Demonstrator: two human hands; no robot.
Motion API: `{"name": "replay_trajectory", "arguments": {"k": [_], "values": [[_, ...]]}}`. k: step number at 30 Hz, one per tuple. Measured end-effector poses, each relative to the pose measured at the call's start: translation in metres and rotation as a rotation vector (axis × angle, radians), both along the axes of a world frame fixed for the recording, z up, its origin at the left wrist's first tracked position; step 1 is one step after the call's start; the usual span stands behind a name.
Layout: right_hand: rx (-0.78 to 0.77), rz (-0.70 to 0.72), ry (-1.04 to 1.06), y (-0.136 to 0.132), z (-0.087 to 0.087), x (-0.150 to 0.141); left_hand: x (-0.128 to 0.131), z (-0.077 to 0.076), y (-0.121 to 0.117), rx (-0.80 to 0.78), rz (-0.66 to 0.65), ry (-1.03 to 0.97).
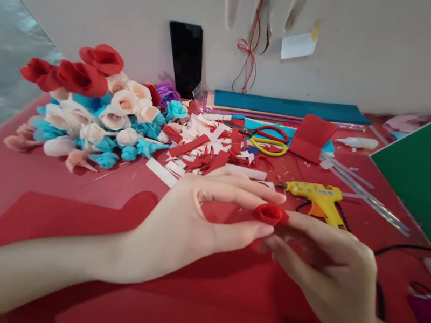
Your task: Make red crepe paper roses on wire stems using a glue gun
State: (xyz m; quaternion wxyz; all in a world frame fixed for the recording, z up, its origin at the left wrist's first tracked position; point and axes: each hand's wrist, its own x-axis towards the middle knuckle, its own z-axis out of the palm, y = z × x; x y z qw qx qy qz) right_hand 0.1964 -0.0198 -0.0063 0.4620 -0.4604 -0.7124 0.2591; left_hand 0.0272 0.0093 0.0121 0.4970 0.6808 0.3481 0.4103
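Note:
Between my two hands is a small red paper flower (270,214), its rolled petals facing up. My left hand (198,219) pinches it from the left with thumb and forefinger, the other fingers stretched out behind. My right hand (329,267) grips its right side with thumb and fingertips, which partly hide its base. Below and to the left, a sheet of red paper (67,220) lies flat on the table. Just behind my hands rests a yellow glue gun (316,196), nozzle pointing left.
Finished paper flowers (96,110) are heaped at the left. Paper scraps (210,144), scissors (268,140) and folded red paper (312,137) lie in the middle. Clear glue sticks (369,194) and a green board (430,173) are at the right. A phone (185,58) leans on the wall.

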Motion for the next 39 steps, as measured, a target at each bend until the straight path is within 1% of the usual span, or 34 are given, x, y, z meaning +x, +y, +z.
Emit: {"name": "replay_trajectory", "arguments": {"k": [5,11,18,24,29,31,34,37,39], "values": [[0.055,-0.06,-0.037,0.0,-0.002,0.002,-0.001,0.002,0.001,0.029,0.004,0.018],[0.075,-0.075,-0.066,0.002,-0.002,0.002,-0.001,0.001,0.001,0.074,0.025,0.039],[0.048,-0.075,-0.093,-0.001,-0.001,0.001,-0.001,0.003,0.0,0.044,0.008,0.047],[-0.053,0.021,0.007,0.0,0.002,0.002,-0.001,-0.001,0.001,0.021,-0.001,0.034],[-0.088,0.019,0.018,0.0,0.004,0.003,-0.001,-0.005,0.002,-0.029,-0.018,-0.007],[-0.11,0.009,0.026,-0.001,0.003,0.002,0.0,-0.005,0.003,-0.044,-0.016,0.005],[-0.146,0.007,0.073,-0.001,0.002,0.003,-0.003,-0.003,0.005,-0.062,-0.054,0.041],[-0.229,0.042,0.122,0.001,0.005,0.006,-0.01,0.0,0.01,-0.044,-0.071,0.081],[-0.35,0.116,0.144,0.004,0.008,0.01,-0.016,0.0,0.013,0.031,-0.094,0.122]]}}
